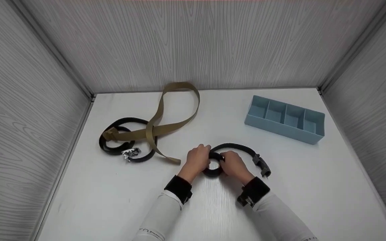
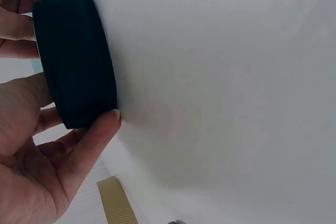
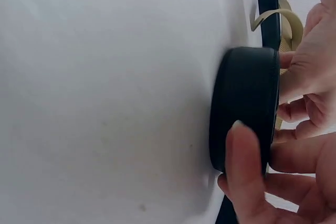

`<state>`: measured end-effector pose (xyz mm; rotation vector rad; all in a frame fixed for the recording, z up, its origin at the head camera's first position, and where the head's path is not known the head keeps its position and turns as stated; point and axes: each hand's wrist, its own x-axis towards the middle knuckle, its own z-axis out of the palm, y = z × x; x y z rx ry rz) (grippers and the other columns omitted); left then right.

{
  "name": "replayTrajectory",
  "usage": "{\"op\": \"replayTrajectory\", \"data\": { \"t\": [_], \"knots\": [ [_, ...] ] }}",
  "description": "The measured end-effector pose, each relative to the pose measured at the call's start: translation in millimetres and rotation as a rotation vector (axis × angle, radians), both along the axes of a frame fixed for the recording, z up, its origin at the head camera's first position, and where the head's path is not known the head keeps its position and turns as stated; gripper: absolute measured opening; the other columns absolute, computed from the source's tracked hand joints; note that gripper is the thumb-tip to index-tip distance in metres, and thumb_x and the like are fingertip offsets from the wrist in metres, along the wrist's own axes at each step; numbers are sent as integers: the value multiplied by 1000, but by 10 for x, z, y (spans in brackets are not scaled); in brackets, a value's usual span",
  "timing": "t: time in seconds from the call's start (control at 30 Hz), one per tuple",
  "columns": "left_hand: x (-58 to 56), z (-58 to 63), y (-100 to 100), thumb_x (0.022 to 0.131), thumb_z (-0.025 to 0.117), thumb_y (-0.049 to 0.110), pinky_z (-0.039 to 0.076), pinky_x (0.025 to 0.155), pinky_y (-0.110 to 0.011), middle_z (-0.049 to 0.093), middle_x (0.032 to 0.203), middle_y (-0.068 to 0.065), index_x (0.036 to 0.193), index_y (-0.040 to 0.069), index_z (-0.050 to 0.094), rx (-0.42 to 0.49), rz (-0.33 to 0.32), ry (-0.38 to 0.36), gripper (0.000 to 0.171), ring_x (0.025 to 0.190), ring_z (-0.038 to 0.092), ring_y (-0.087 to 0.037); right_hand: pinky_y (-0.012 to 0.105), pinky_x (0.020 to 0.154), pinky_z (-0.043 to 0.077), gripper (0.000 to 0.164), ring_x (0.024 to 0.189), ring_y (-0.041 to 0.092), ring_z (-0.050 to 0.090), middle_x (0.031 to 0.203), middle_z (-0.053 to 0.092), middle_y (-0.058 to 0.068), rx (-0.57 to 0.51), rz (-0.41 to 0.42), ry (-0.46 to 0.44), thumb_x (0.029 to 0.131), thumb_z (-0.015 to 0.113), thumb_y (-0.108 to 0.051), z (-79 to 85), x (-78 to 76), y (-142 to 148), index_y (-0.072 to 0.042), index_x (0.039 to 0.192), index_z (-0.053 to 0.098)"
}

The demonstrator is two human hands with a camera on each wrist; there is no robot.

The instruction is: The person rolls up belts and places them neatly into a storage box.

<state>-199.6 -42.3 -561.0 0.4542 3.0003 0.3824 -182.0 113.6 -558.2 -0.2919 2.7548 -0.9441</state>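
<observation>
A black belt (image 1: 212, 173) stands on edge on the white table, partly rolled into a ring, its free end curving out to a dark buckle (image 1: 262, 165) on the right. My left hand (image 1: 198, 158) grips the left side of the roll, fingers and thumb curled about it. From the other side my right hand (image 1: 235, 165) holds the roll, its thumb (image 3: 244, 156) on the outer face in the right wrist view. The smooth outer band of the belt (image 2: 76, 59) fills the space between both hands in the left wrist view.
At the left lies a second black belt (image 1: 112, 151) with a silver buckle (image 1: 131, 153). A tan webbing belt (image 1: 176, 126) loops loosely across it. A blue box (image 1: 283, 130) with several compartments stands at the back right. Grey wood-grain panels (image 1: 193, 47) enclose the table.
</observation>
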Motion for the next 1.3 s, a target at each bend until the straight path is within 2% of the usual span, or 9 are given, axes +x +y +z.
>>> {"op": "replayTrajectory", "data": {
  "t": [0.17,0.33,0.4,0.53,0.7,0.83,0.97,1.13,1.3],
  "knots": [
    [-6,37,-2,78,73,7,52,59,-39,69,81,-11,85,6,65,-4,-23,-8,10,72,67,-28,40,70,49,14,75,21,58,89,68,6,73,57,63,93,59,-3,-12,-31,1,-8,94,72],
    [-7,26,-1,79,70,2,52,63,-39,69,83,-13,95,7,60,20,-49,-22,20,74,68,-30,40,74,49,22,81,22,61,96,66,12,25,-17,-6,93,64,-11,-12,17,14,1,111,66],
    [-8,14,-8,79,69,0,52,63,-40,69,83,-14,96,7,59,36,-53,-12,21,75,68,-31,40,73,49,24,80,23,60,93,64,11,26,-47,-32,92,65,-13,-3,49,6,3,109,63],
    [-3,16,-13,79,71,3,52,62,-41,69,84,-13,97,8,59,38,-47,-9,22,76,68,-31,42,74,48,14,81,25,59,91,63,11,31,-65,-28,90,63,-9,3,77,-17,0,100,62],
    [6,41,-9,80,75,11,52,60,-39,68,86,-10,93,8,63,-6,-60,-26,18,77,67,-28,43,80,49,17,89,27,61,102,65,14,40,-39,16,90,60,-2,-17,69,-49,-1,106,65],
    [-1,50,-10,83,73,11,53,60,-39,69,83,-11,87,6,66,-32,-63,11,10,74,67,-28,44,89,47,23,101,29,60,109,64,16,61,-14,35,92,58,-4,-21,57,-60,-3,114,66],
    [-9,35,1,82,71,8,53,60,-40,69,80,-12,85,5,65,-37,-54,52,7,71,67,-30,42,84,49,29,95,27,62,109,63,16,41,-38,-7,94,62,-12,-13,63,-32,1,120,62],
    [-18,12,21,81,71,5,53,61,-41,69,81,-13,88,6,64,-8,-25,63,10,71,67,-32,40,75,50,40,82,23,61,103,64,17,19,-51,-63,91,69,-20,35,93,5,6,120,59],
    [-19,13,24,81,71,6,53,60,-42,70,84,-13,90,8,63,10,0,26,13,73,68,-32,44,82,50,35,92,29,62,108,64,20,42,-40,-34,88,68,-12,57,117,-1,5,117,61]
  ]
}}
